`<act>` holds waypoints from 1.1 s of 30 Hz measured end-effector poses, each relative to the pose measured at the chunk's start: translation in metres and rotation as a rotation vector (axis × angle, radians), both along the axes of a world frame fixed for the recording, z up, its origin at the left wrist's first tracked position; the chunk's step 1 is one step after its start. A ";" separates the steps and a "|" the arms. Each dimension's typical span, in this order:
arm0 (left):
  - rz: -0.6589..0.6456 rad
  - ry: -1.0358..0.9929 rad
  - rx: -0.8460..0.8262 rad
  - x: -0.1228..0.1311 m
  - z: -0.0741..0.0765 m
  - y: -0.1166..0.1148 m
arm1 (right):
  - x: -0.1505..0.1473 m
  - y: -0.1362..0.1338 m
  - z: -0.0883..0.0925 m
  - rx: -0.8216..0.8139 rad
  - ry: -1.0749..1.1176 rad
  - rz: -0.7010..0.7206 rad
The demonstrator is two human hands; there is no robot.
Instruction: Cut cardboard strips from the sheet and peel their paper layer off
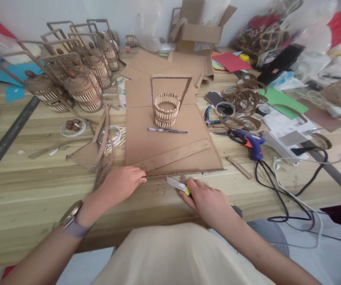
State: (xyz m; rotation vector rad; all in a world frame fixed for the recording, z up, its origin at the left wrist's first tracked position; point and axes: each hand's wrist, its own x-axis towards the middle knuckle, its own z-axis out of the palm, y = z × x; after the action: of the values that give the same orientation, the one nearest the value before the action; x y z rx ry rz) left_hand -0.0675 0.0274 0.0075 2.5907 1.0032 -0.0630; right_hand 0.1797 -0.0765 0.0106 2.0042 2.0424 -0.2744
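Observation:
My right hand is closed round a yellow-handled utility knife, its blade out and pointing left, just off the front edge of a brown cardboard sheet. At the sheet's front left corner, my left hand is closed over the cardboard edge; its fingertips partly hide the grip. A long cardboard strip lies slanted across the sheet, with its left end by my left fingers. Farther back on the sheet are a black pen and a small round basket of light sticks with a tall square handle.
Several lidded stick baskets with handles stand at the back left. Corrugated strips lie left of the sheet. On the right are a blue glue gun, tangled cables, pliers and tape rolls. An open carton stands behind.

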 end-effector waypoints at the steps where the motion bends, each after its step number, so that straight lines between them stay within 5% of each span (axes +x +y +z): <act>1: -0.001 0.012 0.004 0.000 0.001 0.000 | 0.007 0.000 0.001 -0.003 -0.020 -0.065; 5: -0.011 0.047 0.045 -0.002 0.002 0.001 | 0.040 -0.007 0.010 -0.034 -0.105 -0.273; 12: -0.056 -0.002 0.317 -0.005 -0.002 -0.026 | 0.066 -0.045 0.025 -0.061 0.110 -0.015; 18: 0.010 -0.087 0.660 -0.010 -0.022 -0.079 | 0.070 -0.026 0.044 -0.056 0.339 0.163; 24: 0.144 -0.168 0.667 -0.017 -0.053 -0.110 | 0.023 0.032 0.040 0.024 0.250 0.523; 33: 0.271 -0.218 0.614 -0.017 -0.070 -0.125 | -0.064 0.074 0.031 -0.102 0.163 0.763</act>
State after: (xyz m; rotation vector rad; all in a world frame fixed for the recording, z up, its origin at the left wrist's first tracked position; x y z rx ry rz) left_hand -0.0841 -0.0975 -0.0623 2.8535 1.4514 0.6820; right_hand 0.1153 -0.0024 0.0416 1.0493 2.6431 -0.3697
